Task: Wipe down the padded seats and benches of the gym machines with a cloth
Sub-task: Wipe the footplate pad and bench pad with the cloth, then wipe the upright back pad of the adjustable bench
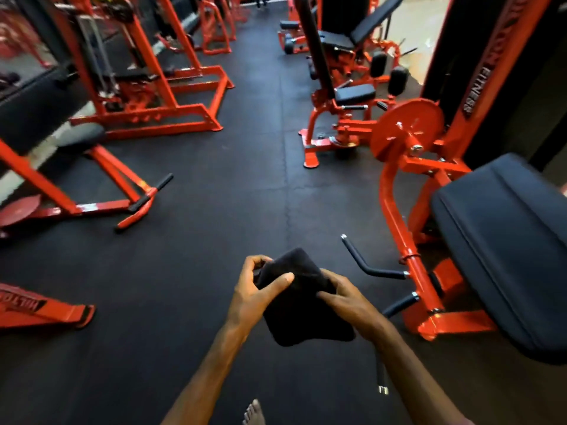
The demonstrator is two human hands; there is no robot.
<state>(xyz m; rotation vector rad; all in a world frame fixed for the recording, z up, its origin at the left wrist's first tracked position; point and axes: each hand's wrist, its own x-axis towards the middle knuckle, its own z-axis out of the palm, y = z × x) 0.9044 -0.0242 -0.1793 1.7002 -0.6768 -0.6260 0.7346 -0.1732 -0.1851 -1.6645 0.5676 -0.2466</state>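
Note:
A folded black cloth (302, 305) hangs in front of me at low centre, held between both hands. My left hand (256, 291) grips its upper left edge, thumb laid across the top. My right hand (346, 299) holds its right side with fingers curled on it. A large black padded bench (503, 246) on a red frame lies at the right, a short reach from my right hand. Farther back on the right stands a red machine with a small black seat pad (355, 92). At the left is another dark seat pad (80, 134) on a red frame.
Black rubber floor (230, 185) runs as an aisle up the middle between red machines on both sides. Black handle bars (372, 265) stick out from the right machine near my right hand. A red round plate (406, 130) sits behind the bench. My bare foot (254, 413) shows at the bottom.

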